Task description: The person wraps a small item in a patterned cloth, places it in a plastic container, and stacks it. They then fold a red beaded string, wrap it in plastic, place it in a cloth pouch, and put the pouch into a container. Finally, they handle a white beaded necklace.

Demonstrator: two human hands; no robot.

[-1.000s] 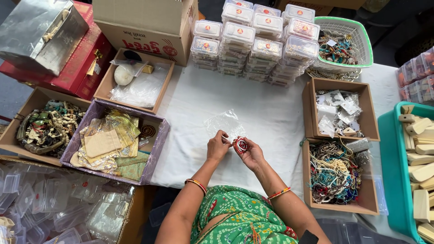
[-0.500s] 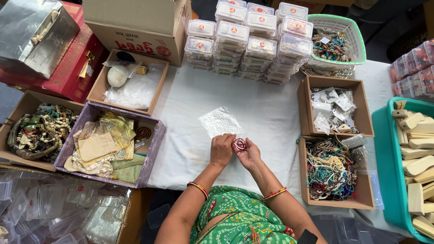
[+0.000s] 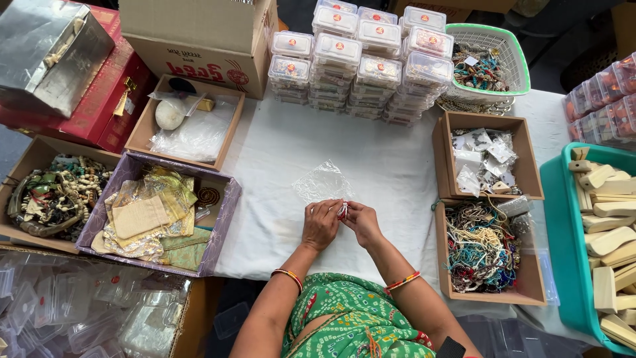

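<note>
So the white cloth (image 3: pixel 397 179) is covering the whole table, with stacked clear tubs (image 3: pixel 361 56) sitting at the far edge and a box of beads (image 3: pixel 483 248) lying just right of the hands. Both hands are meeting mid-table: left hand (image 3: pixel 321 225) and right hand (image 3: pixel 363 222) are pinching a small red bead piece (image 3: pixel 342 211) between their fingertips, fingers closed on it. A clear baggie (image 3: pixel 322 182) is lying just beyond them.
</note>
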